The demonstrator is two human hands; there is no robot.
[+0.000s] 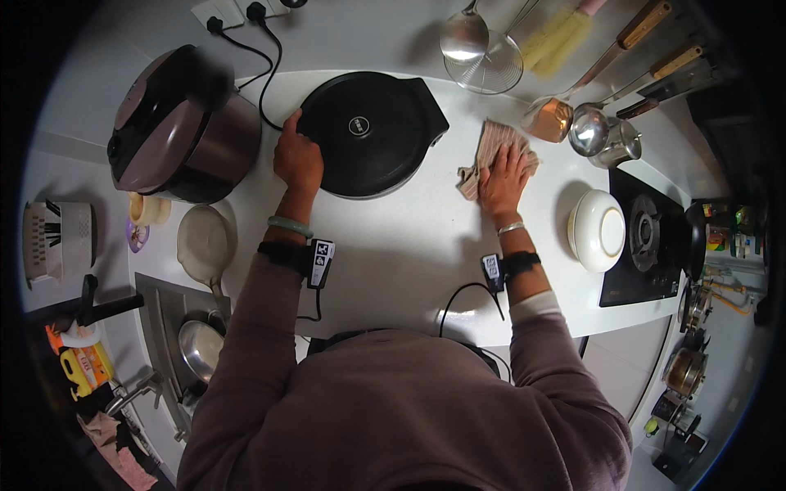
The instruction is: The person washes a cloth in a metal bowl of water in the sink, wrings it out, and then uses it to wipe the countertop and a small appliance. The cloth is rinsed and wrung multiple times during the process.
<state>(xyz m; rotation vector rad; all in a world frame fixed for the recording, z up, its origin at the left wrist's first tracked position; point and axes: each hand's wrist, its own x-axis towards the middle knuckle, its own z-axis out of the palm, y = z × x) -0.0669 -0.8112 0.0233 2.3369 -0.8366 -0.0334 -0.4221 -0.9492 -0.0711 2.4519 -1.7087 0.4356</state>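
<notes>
My left hand (299, 156) grips the left edge of a round black electric griddle (374, 147), its lid down, near the back of the white countertop (393, 245). A power cord runs towards the griddle's left side, close to my fingers. To the right of the griddle, my right hand (506, 181) lies palm down on a crumpled, striped brown cloth (494, 138) and presses it against the counter. Parts of the cloth stick out beyond my fingertips and to the left of my wrist. Both wrists wear a bracelet and a strapped device with a cable.
An electric pressure cooker (190, 135) stands left of the griddle, with a light frying pan (206, 242) in front. An upturned white bowl (597, 230) sits beside the gas hob (645, 239). Ladles (465, 37) and a strainer (485, 70) hang behind. The sink (163, 319) is at left.
</notes>
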